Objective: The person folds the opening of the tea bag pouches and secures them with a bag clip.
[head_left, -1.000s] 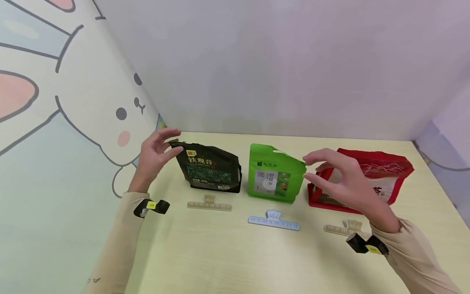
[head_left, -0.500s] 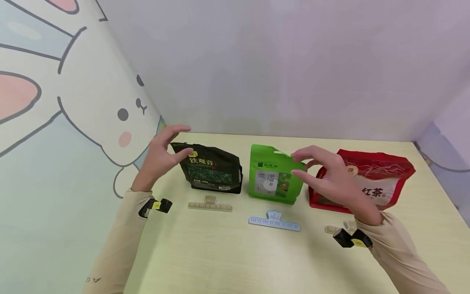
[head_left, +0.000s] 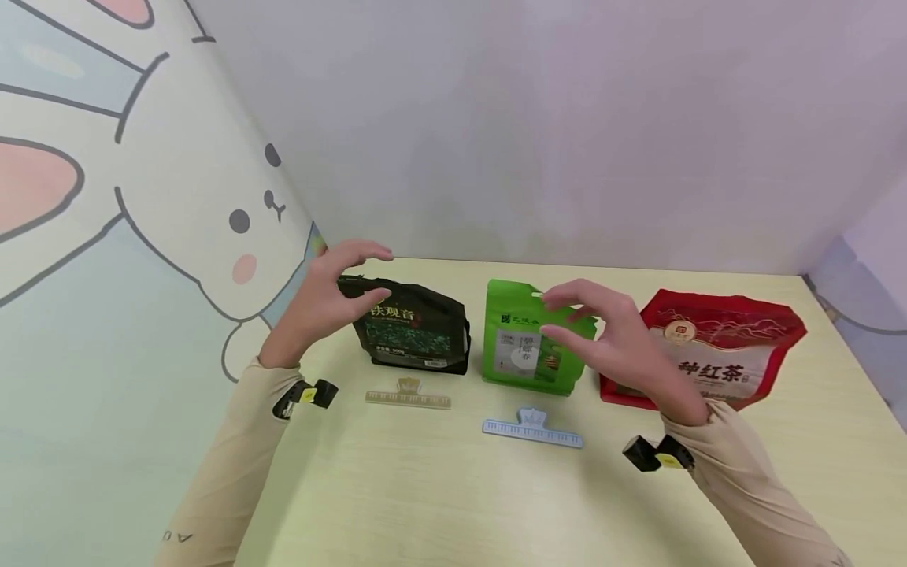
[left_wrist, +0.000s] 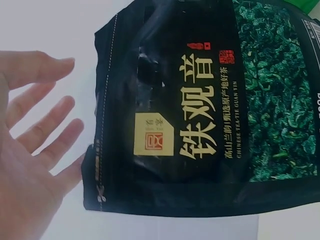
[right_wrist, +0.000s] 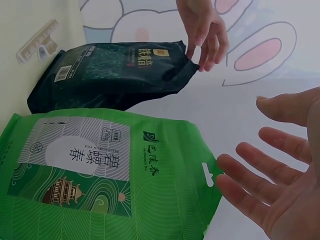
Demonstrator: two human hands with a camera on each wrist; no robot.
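My left hand is at the top left corner of a black tea bag, thumb and fingers apart. In the left wrist view the black tea bag has its top edge beside the spread fingers, none curled round it. My right hand reaches across the upper right of a green tea bag, with a gap between thumb and fingers. In the right wrist view its fingertips lie close to the green tea bag's top edge, near the handle slot; whether they touch I cannot tell.
A red tea bag stands on the right, partly behind the right hand. A beige clip lies before the black bag and a blue clip before the green one on the pale table. A wall rises behind.
My right hand has moved left from the green bag's right edge to in front of its upper part, covering the third clip. My left hand has shifted slightly right over the black bag's corner.
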